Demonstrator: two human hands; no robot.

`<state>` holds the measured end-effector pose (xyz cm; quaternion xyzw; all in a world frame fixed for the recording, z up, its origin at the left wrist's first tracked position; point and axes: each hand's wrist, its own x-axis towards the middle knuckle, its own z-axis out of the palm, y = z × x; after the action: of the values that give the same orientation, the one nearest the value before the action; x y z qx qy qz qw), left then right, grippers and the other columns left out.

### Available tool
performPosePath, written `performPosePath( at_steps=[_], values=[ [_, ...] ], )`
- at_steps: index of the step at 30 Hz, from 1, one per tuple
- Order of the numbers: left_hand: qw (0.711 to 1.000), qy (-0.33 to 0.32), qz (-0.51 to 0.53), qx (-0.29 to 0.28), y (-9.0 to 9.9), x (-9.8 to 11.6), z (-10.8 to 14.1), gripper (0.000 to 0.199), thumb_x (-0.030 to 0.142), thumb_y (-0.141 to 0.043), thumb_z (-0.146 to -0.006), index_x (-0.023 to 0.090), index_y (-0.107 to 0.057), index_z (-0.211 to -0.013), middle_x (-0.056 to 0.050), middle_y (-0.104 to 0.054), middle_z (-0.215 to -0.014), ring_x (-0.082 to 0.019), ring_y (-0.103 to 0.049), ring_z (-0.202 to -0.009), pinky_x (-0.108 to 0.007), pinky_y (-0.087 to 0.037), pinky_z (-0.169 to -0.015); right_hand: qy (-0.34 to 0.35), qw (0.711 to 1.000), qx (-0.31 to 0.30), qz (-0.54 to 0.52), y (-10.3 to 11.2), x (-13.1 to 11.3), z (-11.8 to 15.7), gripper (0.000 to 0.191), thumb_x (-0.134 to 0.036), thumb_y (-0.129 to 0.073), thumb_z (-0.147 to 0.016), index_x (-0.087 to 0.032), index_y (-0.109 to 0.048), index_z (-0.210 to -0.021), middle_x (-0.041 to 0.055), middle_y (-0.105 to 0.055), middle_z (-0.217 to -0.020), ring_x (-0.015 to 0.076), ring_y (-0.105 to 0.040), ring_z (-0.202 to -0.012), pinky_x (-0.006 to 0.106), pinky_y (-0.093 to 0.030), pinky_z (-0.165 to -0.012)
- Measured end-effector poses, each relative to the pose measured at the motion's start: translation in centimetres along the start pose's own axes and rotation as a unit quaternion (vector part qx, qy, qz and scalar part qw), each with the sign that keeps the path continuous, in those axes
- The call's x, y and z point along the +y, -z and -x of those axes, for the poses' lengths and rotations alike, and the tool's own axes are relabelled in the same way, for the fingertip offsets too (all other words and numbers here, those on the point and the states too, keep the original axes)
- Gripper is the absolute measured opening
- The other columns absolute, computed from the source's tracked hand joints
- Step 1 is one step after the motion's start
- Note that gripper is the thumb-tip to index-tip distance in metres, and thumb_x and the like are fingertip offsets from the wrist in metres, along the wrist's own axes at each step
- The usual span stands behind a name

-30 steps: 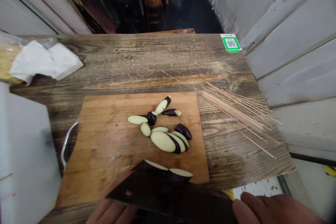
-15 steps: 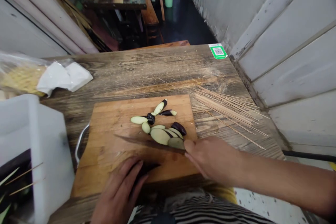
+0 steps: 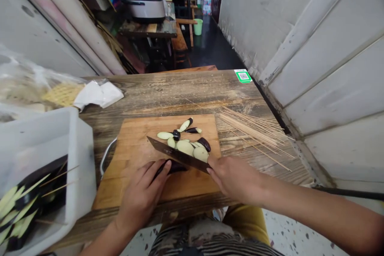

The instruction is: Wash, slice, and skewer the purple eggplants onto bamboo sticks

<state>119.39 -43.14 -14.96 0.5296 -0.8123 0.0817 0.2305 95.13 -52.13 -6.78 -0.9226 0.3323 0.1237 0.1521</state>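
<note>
The left hand (image 3: 141,194) lay over the uncut eggplant (image 3: 177,167), its fingers curled down on the dark skin and holding it against the cutting board (image 3: 132,148), close to the edge nearest the person. The right hand (image 3: 232,176) was closed around the handle end of the knife (image 3: 174,154), whose broad blade slanted between the eggplant and the pale slices (image 3: 185,147) just beyond it. More cut pieces (image 3: 165,135) lay farther up the board, thin skewers (image 3: 252,130) were spread on the wooden table (image 3: 144,88) to its right, and a white bin (image 3: 81,156) stood to its left. The eggplant looked light and fairly firm, with a spongy inside and a smooth skin that could slip or roll under a loose hold; the best place to take it seemed to be across its back, with the fingertips tucked away from the blade. The slices seemed soft and easily bruised, better lifted by their rims. The knife looked stiff and rather heavy toward the blade, so a firm hold at the handle suited it.
</note>
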Motion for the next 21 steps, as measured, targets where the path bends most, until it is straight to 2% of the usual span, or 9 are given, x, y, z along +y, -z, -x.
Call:
performPosePath(
  at_steps=[3, 10, 17, 21],
  values=[
    [0.999, -0.002, 0.001, 0.037, -1.2, 0.1, 0.6, 0.056, 0.009, -0.063, -0.076, 0.016, -0.045, -0.129, -0.014, -0.061, -0.109, -0.025, -0.056, -0.102, -0.042, -0.05, -0.086, -0.003, 1.0, -0.009, -0.011, 0.5, -0.6, 0.9, 0.01, -0.015, -0.043, -0.09, -0.013, -0.052, -0.094, 0.0076, -0.069, -0.07, 0.022, -0.065, -0.058, 0.028, -0.028, -0.044],
    [0.997, 0.0, 0.041, 0.064, -1.1, 0.0, 1.0, 0.041, 0.005, -0.065, -0.074, 0.015, -0.056, -0.112, -0.011, -0.064, -0.103, -0.023, -0.059, -0.098, -0.04, -0.052, -0.085, 0.008, 0.999, -0.025, -0.047, 2.0, -1.0, 3.2, 0.006, -0.009, -0.047, -0.085, -0.014, -0.049, -0.089, 0.0039, -0.066, -0.07, 0.0167, -0.062, -0.056, 0.026, -0.03, -0.047],
    [0.998, -0.003, 0.043, 0.049, -1.1, 0.2, 1.2, 0.033, 0.008, -0.066, -0.074, 0.011, -0.058, -0.106, -0.013, -0.063, -0.104, -0.025, -0.059, -0.1, -0.041, -0.051, -0.086, -0.004, 0.997, -0.012, -0.073, 1.3, -0.4, 4.6, 0.013, -0.005, -0.043, -0.084, -0.017, -0.046, -0.084, 0.0007, -0.063, -0.065, 0.0137, -0.058, -0.053, 0.026, -0.029, -0.047],
    [0.998, -0.009, 0.043, 0.045, -0.7, 0.3, 1.0, 0.031, 0.008, -0.065, -0.075, 0.01, -0.058, -0.105, -0.013, -0.064, -0.102, -0.025, -0.058, -0.101, -0.042, -0.051, -0.087, -0.021, 0.993, -0.02, -0.114, 1.9, -0.5, 4.9, 0.012, -0.009, -0.04, -0.087, -0.018, -0.047, -0.082, -0.0004, -0.061, -0.062, 0.0127, -0.055, -0.047, 0.026, -0.029, -0.044]
  ],
)
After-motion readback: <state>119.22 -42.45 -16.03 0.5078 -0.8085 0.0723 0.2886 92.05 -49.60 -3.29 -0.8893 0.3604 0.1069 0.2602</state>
